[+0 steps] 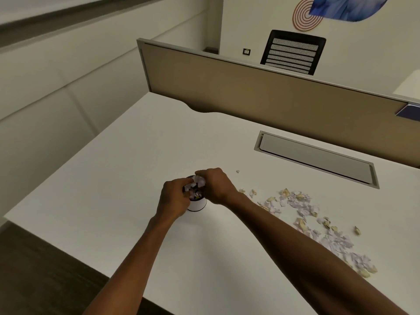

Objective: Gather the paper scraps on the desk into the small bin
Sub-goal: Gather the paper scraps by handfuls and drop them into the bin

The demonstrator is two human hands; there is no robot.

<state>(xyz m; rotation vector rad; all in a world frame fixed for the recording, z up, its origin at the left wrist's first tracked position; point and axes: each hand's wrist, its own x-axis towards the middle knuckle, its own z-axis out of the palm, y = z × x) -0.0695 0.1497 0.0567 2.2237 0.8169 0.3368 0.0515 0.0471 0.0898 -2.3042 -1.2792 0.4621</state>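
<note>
A small white bin [197,205] with a dark rim stands on the white desk [127,169], partly hidden by both hands. My left hand [173,198] and my right hand [216,187] meet over its mouth, cupped around a clump of white paper scraps [197,181]. More scraps show inside the bin. A long scatter of pale lilac and cream paper scraps [318,223] lies on the desk to the right of my right forearm. One tiny scrap [238,171] sits alone beyond my right hand.
A grey cable-tray flap [316,156] is set into the desk at the back right. A tan partition [250,87] runs along the far edge, with a black mesh chair [293,52] behind it. The desk's front edge drops to dark floor at the lower left.
</note>
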